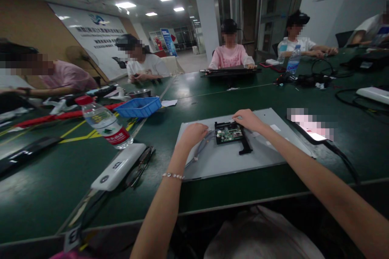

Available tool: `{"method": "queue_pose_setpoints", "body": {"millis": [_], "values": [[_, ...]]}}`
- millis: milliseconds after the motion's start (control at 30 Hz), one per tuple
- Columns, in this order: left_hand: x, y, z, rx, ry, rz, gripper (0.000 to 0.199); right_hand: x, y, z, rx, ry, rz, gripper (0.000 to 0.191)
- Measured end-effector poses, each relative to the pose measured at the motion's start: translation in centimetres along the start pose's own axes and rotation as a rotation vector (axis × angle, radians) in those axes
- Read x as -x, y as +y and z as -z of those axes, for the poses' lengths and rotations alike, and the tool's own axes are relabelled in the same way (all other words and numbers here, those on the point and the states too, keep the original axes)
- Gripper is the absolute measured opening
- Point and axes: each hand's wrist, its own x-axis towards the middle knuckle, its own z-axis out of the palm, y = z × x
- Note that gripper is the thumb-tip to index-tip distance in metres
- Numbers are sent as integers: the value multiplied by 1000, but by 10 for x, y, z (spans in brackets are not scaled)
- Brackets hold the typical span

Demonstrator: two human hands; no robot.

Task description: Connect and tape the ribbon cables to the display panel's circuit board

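Note:
A flat grey panel (209, 164) lies on the table in front of me. On it sits a black plastic frame (245, 145) around a green circuit board (229, 134). My right hand (247, 119) pinches the frame's far right corner, fingertips together. Left of the board, my left hand (194, 134) has its fingers curled closed; whatever lies between them is hidden. A grey cable (199, 149) runs just below the left fingers and over the panel toward its left edge.
Left of the panel are a white power bank (118, 168), glasses (139, 168), a water bottle (103, 123) and a blue bin (139, 107). A lit phone (310, 127) with a cable lies right. Several people sit around the green table (194, 93), one handling a dark panel (231, 71).

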Motion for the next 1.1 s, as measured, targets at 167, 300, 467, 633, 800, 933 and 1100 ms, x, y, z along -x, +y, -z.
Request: {"method": "queue_pose_setpoints", "body": {"millis": [167, 300, 467, 633, 800, 933, 1100], "values": [[-1, 4, -2, -121, 6, -52, 35, 1, -1, 3, -8, 27, -17, 23], [-1, 17, -3, -123, 59, -15, 37, 1, 1, 3, -10, 35, -14, 23], [-1, 38, -5, -88, 68, -9, 37, 2, 4, 2, 0, 42, -38, 24], [-2, 47, -7, -60, 87, 25, 36, 3, 5, 0, -23, 37, -31, 24], [-1, 49, -6, -43, 88, 70, 36, 2, 4, -2, -27, 20, -47, 23], [4, 58, -4, -5, 45, 100, 43, 2, 4, -1, -19, 15, -51, 23], [14, 76, -4, 61, 18, 99, 55, 3, 2, -2, -35, 17, -19, 24]]}}
